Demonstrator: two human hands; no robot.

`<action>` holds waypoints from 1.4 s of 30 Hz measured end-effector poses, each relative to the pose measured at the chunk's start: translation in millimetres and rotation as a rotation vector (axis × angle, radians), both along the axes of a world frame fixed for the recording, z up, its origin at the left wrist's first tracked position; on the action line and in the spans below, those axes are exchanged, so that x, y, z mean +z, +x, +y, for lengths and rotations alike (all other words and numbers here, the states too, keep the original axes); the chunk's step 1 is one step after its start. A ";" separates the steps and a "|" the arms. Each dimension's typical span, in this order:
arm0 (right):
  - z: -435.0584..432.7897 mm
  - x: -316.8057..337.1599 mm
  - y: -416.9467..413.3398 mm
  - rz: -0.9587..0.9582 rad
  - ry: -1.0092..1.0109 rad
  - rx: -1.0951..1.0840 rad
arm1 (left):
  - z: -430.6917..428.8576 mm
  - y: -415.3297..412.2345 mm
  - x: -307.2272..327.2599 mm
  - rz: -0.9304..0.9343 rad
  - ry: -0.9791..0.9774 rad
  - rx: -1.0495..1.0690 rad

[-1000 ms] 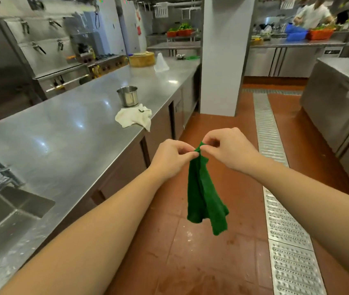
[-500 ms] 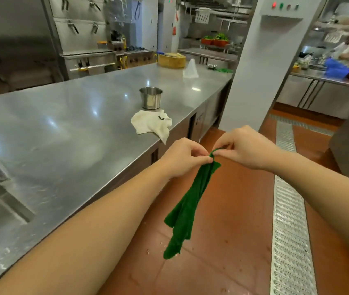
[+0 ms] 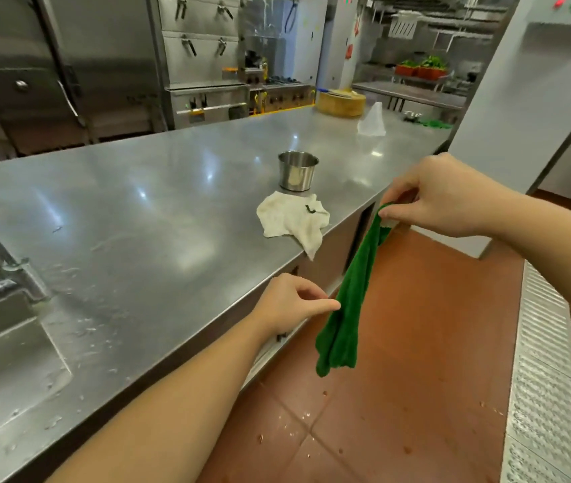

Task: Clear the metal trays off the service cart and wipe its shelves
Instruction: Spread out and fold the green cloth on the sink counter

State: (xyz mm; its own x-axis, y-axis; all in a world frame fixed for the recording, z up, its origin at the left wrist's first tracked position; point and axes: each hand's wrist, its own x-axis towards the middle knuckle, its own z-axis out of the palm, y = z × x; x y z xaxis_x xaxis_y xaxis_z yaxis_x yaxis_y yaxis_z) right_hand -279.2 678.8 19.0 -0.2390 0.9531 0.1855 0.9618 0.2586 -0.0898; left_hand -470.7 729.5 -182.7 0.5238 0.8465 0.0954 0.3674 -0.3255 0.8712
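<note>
My right hand (image 3: 440, 200) pinches green cloth (image 3: 350, 308), centre frame.
Left hand (image 3: 287, 305) touches it, grip unclear; rag (image 3: 291, 217), cup (image 3: 298, 170) on bench (image 3: 137, 203).

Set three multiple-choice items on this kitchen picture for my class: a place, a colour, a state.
1. The rag lies: A in the sink; B on the counter, by the cup; C on the floor.
2. The cloth in the right hand is: A blue; B green; C red.
3. The cup stands: A upside down; B on its side; C upright.
Answers: B, it overhangs the counter's edge; B, plainly green; C, its open mouth faces up.
</note>
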 end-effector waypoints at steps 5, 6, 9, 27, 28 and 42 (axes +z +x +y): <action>39.9 -7.8 18.8 0.036 -0.011 0.069 | 20.3 33.0 5.4 -0.112 -0.027 0.096; 46.8 -9.2 22.9 0.046 -0.020 0.089 | 23.0 40.8 9.0 -0.158 -0.040 0.128; 67.7 -11.2 34.5 0.091 -0.053 0.159 | 31.2 60.0 20.6 -0.271 -0.048 0.206; 135.0 -10.4 54.3 0.209 -0.189 0.379 | 52.3 52.0 29.0 -0.088 -0.096 0.380; 136.9 -9.6 53.5 0.220 -0.185 0.379 | 51.2 48.7 24.0 -0.061 -0.115 0.386; 148.2 -6.6 62.3 0.233 -0.191 0.407 | 36.1 18.6 -14.4 0.062 -0.149 0.498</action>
State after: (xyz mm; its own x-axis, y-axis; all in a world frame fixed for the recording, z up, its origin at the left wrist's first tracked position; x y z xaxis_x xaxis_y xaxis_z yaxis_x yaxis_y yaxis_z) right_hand -216.9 827.0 12.5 -0.5714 0.8133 0.1095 0.7351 0.5666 -0.3724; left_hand -452.1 765.5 -197.1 0.0549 0.9965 -0.0636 0.4987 0.0278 0.8663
